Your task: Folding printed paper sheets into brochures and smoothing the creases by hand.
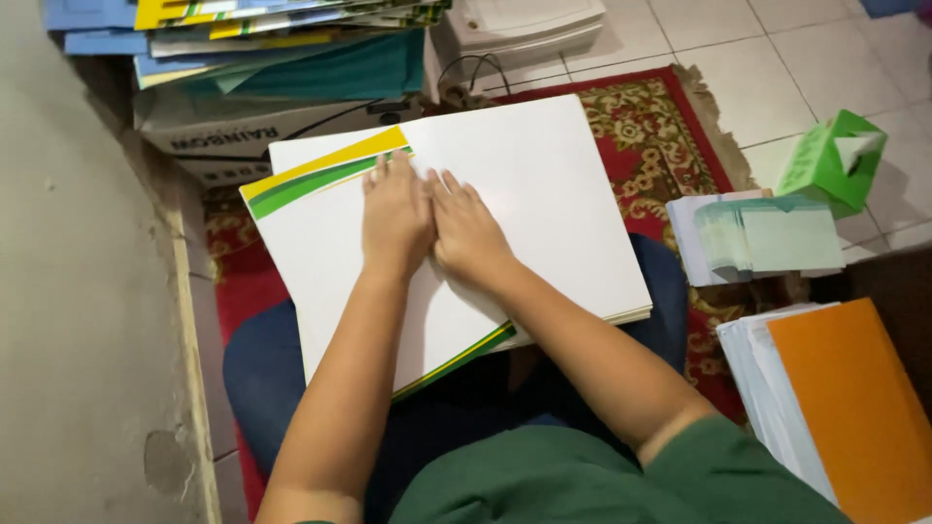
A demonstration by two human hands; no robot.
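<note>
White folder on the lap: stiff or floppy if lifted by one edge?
The folder probably sags: thin card, folded flat under both hands. Likely light. Its smooth face could slide off the sheets beneath.

A pale tiled floor (777, 58) with thin grout lines fills the upper right, evenly and softly lit. On it lies a red patterned rug (670, 146) with a frayed, fringed edge. Along the left runs a rough grey plastered wall (68, 320), chipped near its foot. At the top left a stack of coloured folders (282, 39) sits on a cardboard box (252, 131), with a white boxy appliance (524, 24) just beside it. To the right a green tissue box (830, 160) stands near a bundle of pale green slips (777, 238), and an orange folder (854, 408) lies on a white paper pile.
</note>
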